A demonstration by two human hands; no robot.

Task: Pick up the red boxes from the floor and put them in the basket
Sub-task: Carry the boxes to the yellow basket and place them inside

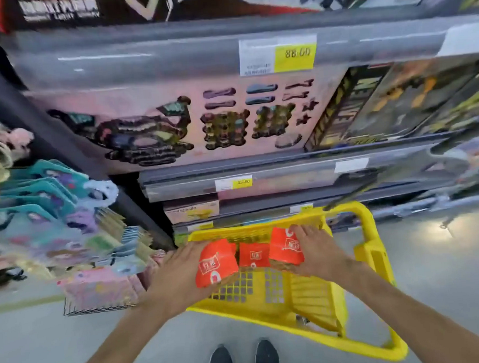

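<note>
Three red boxes are held in a row over the yellow basket (pixel 318 297). My left hand (pixel 179 272) presses the left red box (pixel 216 262) from the left. My right hand (pixel 318 249) presses the right red box (pixel 286 247) from the right. The middle red box (pixel 250 255) is squeezed between the other two, slightly lower and further back. The basket stands on the grey floor in front of my feet, and its mesh bottom shows below the boxes.
Grey store shelves (pixel 225 56) with boxed toys and yellow price tags rise straight ahead. A rack of colourful packets (pixel 53 220) hangs at the left, above a wire bin (pixel 99 291). My black shoes (pixel 243 360) stand on the floor behind the basket.
</note>
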